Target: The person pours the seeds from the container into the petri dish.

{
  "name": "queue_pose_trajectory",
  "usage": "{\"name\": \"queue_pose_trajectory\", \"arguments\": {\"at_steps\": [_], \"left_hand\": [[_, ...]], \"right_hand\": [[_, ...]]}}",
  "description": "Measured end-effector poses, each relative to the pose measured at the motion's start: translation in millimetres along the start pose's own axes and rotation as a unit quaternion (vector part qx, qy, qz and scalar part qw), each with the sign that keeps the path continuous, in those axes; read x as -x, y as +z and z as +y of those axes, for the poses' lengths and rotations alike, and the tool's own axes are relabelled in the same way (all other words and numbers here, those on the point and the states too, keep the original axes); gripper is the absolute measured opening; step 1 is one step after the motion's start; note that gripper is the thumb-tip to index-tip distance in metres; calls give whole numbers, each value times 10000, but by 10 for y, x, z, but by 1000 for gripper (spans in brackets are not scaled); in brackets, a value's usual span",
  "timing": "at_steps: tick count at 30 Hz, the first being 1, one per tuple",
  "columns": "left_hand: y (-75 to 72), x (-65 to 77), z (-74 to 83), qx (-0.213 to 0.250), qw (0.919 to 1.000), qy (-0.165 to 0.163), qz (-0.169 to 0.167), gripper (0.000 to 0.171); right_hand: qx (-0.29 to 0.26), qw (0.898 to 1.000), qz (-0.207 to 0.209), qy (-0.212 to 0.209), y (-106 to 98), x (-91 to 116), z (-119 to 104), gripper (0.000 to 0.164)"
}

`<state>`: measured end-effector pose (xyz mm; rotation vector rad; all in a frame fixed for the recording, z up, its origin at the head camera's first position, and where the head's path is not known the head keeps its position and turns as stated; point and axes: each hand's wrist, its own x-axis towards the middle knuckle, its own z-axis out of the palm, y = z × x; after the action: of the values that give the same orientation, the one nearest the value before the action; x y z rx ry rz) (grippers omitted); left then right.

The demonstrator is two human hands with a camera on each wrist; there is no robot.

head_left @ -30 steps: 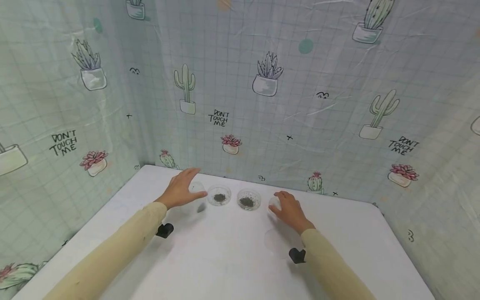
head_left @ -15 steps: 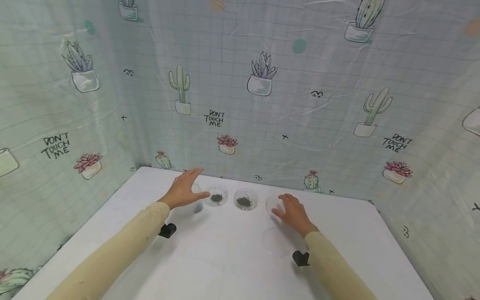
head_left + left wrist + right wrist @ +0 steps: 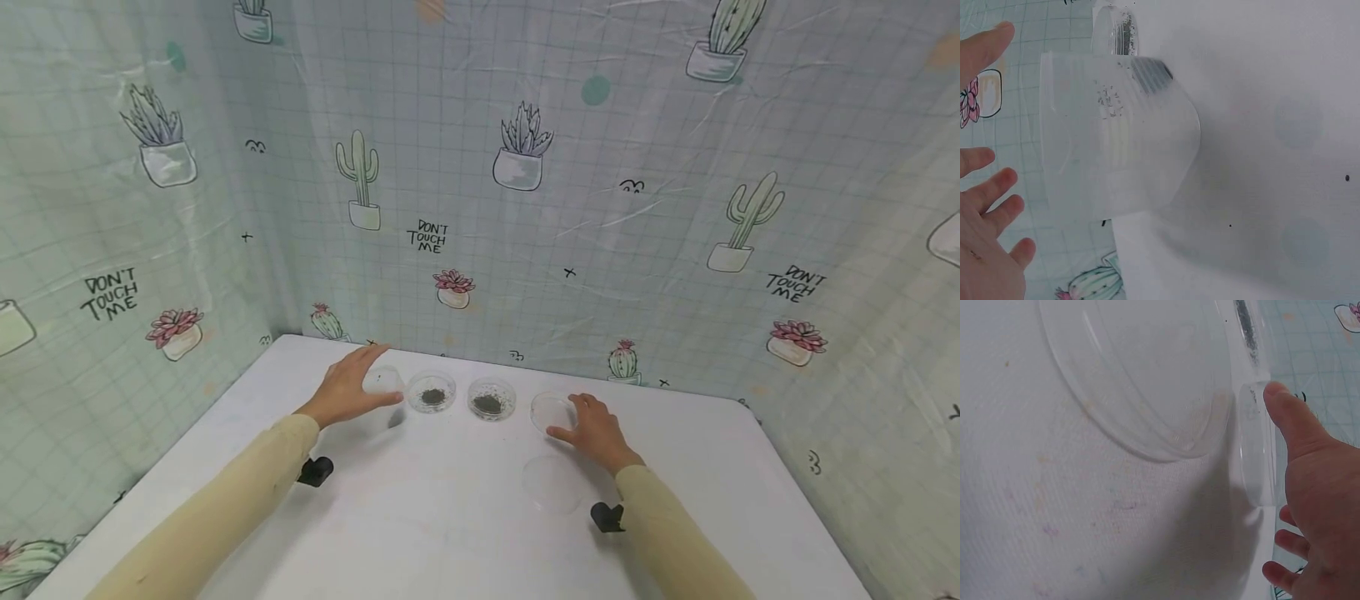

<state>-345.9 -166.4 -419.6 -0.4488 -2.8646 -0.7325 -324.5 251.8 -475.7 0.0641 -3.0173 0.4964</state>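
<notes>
In the head view, my left hand [image 3: 345,390] spreads its fingers beside a clear container [image 3: 384,380]. The left wrist view shows that clear plastic container [image 3: 1122,137] with bare space between it and the fingertips. Over to the right, my right hand [image 3: 596,433] has thumb and fingers parted at the right edge of a clear petri dish [image 3: 551,412]. Seen from the right wrist, the thumb tip lies right at this dish's [image 3: 1257,444] rim. Two petri dishes with dark grains stand between the hands, a left one [image 3: 431,393] and a right one [image 3: 491,400].
A flat clear round lid [image 3: 552,483] lies on the white table [image 3: 435,517], nearer than the dishes and left of the right forearm. A cactus-print curtain [image 3: 465,167] rises behind the table and on both sides. Each wrist carries a black camera mount [image 3: 607,517].
The left hand has drawn back leftward, baring more of the clear container. The right hand has shifted rightward off the clear petri dish, which shows more fully. The head view has turned slightly.
</notes>
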Motion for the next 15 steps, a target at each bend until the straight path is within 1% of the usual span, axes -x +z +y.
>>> {"name": "queue_pose_trajectory", "arguments": {"at_steps": [4, 9, 13, 15], "left_hand": [[8, 46, -70, 92, 9997, -216, -97, 94], [17, 109, -127, 161, 9985, -451, -248, 98], [30, 140, -172, 436, 9969, -567, -316, 100], [42, 150, -190, 578, 9957, -639, -348, 104]], "right_hand": [[68, 9999, -95, 71, 7, -10, 13, 91], [84, 9998, -151, 117, 19, -19, 40, 93], [72, 9998, -163, 96, 23, -12, 62, 95], [59, 9998, -167, 86, 19, -6, 68, 95]]}}
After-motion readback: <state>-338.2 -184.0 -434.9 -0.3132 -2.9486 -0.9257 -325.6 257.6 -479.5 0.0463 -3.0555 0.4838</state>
